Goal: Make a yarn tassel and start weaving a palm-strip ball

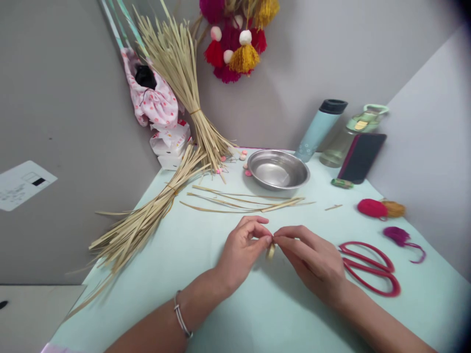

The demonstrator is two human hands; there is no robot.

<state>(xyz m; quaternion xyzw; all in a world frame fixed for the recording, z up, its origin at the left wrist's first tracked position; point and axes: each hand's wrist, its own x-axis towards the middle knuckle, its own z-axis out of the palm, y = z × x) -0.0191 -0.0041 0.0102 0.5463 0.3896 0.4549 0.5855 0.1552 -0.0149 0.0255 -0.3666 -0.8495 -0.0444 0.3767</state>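
Note:
Pinched between the fingertips of both hands is a small curled piece of straw (271, 252), pale yellow-green, its upper part hidden by the fingers. My left hand (241, 250) grips it between thumb and index finger, with the other fingers bent loosely. From the other side, my right hand (312, 255) closes its thumb and fingertips on the same piece. Red-handled scissors (371, 267) lie beside my right hand, their blades hidden by it. Several loose straw strips (235, 200) stretch across the table beyond my hands.
A steel bowl (278, 169) stands at the back, near small pink and white beads (243, 157). Straw bundles (147, 215) are at left. At right are a blue tumbler (318, 130), a green bottle (338, 144), a leaning phone (361, 158) and yarn (372, 208). Tassels (245, 54) hang above.

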